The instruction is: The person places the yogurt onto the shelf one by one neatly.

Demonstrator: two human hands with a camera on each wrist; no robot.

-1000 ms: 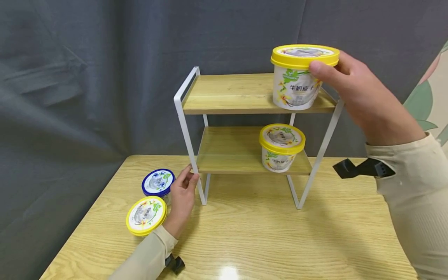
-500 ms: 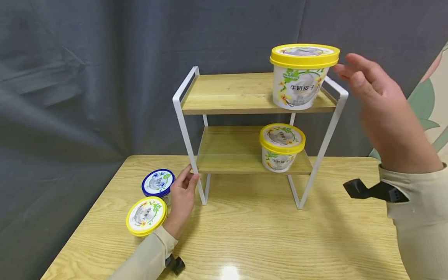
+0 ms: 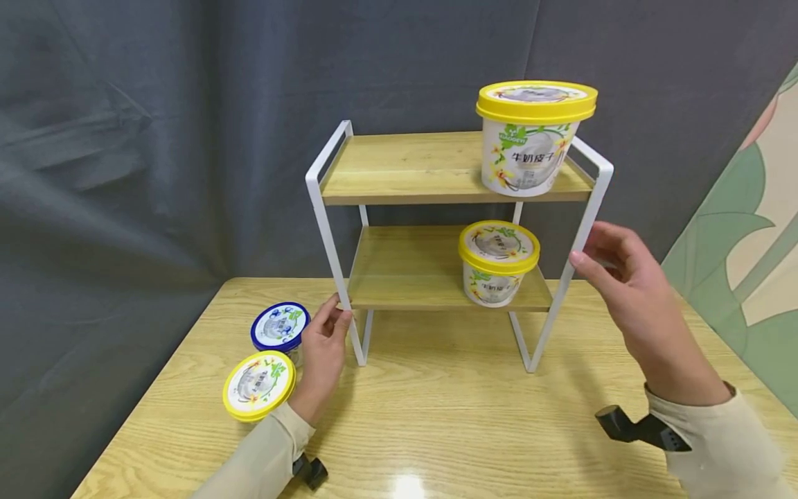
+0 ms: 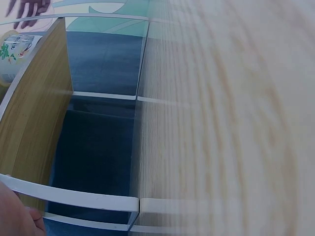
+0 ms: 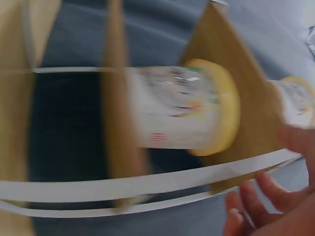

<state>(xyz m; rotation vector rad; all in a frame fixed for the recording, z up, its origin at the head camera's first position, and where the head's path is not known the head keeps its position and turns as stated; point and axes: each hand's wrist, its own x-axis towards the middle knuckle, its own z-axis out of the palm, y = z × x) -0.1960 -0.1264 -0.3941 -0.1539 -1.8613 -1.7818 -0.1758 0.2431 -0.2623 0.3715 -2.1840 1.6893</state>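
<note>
While the left hand (image 3: 324, 357) pinches the left leg of a two-tier shelf unit (image 3: 399, 163) beside its lower board, the right hand (image 3: 636, 291) stands at the opposite leg, thumb in front and fingers loosely curved behind; whether it grips cannot be told. Only the head view takes in the blue-lidded tub (image 3: 280, 326) and the near yellow-lidded tub (image 3: 259, 385), side by side on the wood-grain table (image 3: 461, 416) left of the unit. Seen from the right wrist, blurred, the lower tub (image 5: 182, 108) bears a red mark on its side that the head view does not show; the left wrist view catches that tub in part, with the gap under its board. Four tubs are counted, three lidded in yellow and one in blue: one on each board, two on the table. The upper tub (image 3: 526, 149) sits at the right end of the top board, in nobody's grasp. One second earlier, the right hand held it by the lid; half a second ago that hand was just beside it, and it is now lower, at the leg. The left hand has kept its place.
</note>
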